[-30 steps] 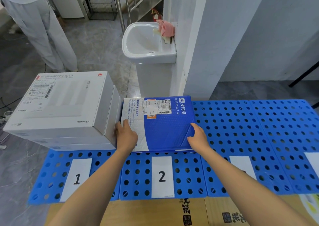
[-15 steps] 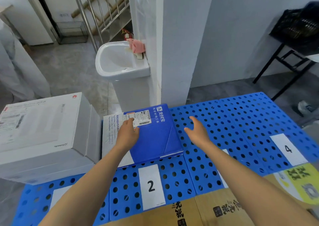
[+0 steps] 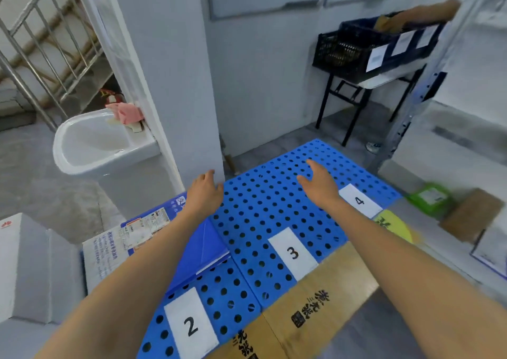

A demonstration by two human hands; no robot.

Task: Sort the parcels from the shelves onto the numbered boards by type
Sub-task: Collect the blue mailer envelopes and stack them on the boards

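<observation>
Bare left hand and bare right hand, each on a long, smooth, uncovered forearm: left forearm, right forearm. Skin showing unbroken from fingertips to the lower edge of view. Slender wrists, widening steadily toward the elbows. Fingers slim, softened by motion blur; nails too blurred to tell. Rest of the body out of view.

the left forearm hides part of the blue parcel.
</observation>
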